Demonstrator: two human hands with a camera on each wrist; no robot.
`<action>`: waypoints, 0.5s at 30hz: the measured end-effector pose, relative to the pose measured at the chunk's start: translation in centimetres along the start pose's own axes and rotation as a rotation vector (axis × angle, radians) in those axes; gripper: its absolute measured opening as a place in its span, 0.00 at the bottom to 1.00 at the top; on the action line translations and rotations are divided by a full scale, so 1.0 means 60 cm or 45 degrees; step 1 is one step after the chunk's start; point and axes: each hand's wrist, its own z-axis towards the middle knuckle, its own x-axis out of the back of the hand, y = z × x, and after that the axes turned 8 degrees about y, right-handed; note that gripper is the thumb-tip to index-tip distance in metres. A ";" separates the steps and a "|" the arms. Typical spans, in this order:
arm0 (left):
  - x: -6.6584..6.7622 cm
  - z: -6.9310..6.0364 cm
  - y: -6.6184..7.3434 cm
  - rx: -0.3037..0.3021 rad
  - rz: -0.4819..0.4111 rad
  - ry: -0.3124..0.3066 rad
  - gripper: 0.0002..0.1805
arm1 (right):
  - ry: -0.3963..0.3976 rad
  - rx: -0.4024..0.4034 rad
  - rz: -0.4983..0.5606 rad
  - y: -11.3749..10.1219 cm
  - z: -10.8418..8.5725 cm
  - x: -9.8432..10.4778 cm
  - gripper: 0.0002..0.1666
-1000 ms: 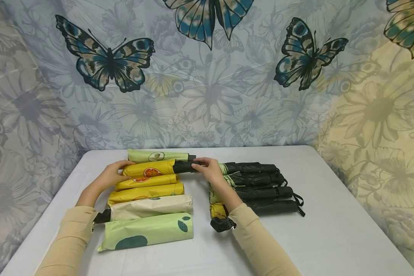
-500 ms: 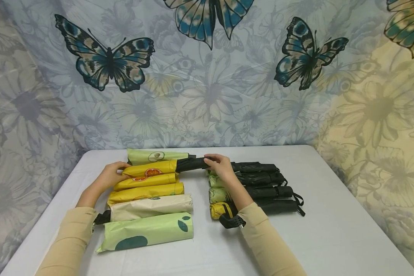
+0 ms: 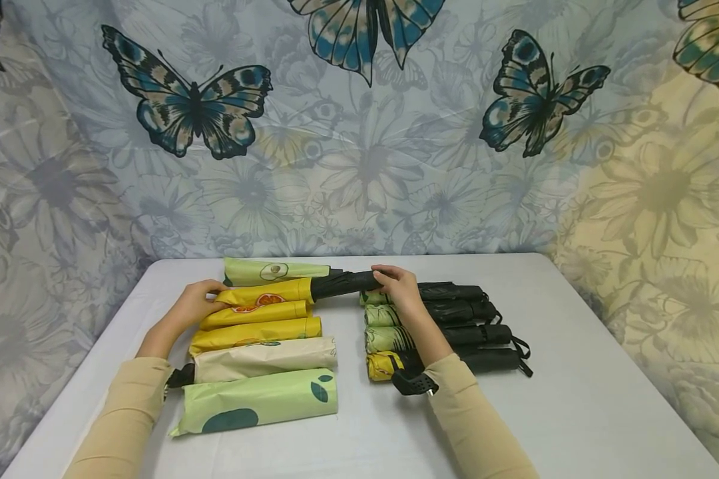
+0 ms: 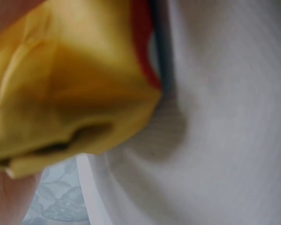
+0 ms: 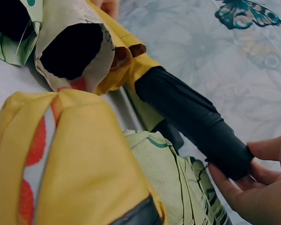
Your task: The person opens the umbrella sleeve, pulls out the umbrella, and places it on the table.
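In the head view a black folded umbrella [image 3: 343, 284] sticks partly out of a yellow cover [image 3: 292, 290] printed with an orange slice. My left hand [image 3: 192, 307] grips the cover's far left end. The umbrella's outer end is pinched between the thumb and fingers of my right hand [image 3: 400, 291]; in the right wrist view that hand [image 5: 262, 183] holds the black umbrella [image 5: 187, 119] tilted. How much of the umbrella stays inside the cover is hidden. Yellow fabric [image 4: 79, 79] fills much of the left wrist view, blurred.
Behind lies a green avocado-print cover [image 3: 251, 271] with a black end showing. Nearer are two flat yellow covers [image 3: 263, 332], a cream one [image 3: 263, 359] and a green one [image 3: 275, 402]. Several folded umbrellas [image 3: 485, 358] lie in a stack at right on the white table [image 3: 575, 412].
My right hand has moved right, drawing more of the black umbrella out of the yellow cover. My left hand has stayed at the cover's end.
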 end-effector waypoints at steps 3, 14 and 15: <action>-0.001 0.001 0.000 -0.002 0.002 0.006 0.15 | 0.017 -0.004 0.021 -0.001 0.000 0.003 0.20; -0.001 0.001 -0.001 0.023 -0.008 0.000 0.13 | 0.063 0.010 0.069 -0.003 0.009 0.027 0.20; -0.001 0.000 -0.001 0.023 -0.008 0.002 0.13 | 0.073 0.010 0.084 -0.003 0.011 0.030 0.20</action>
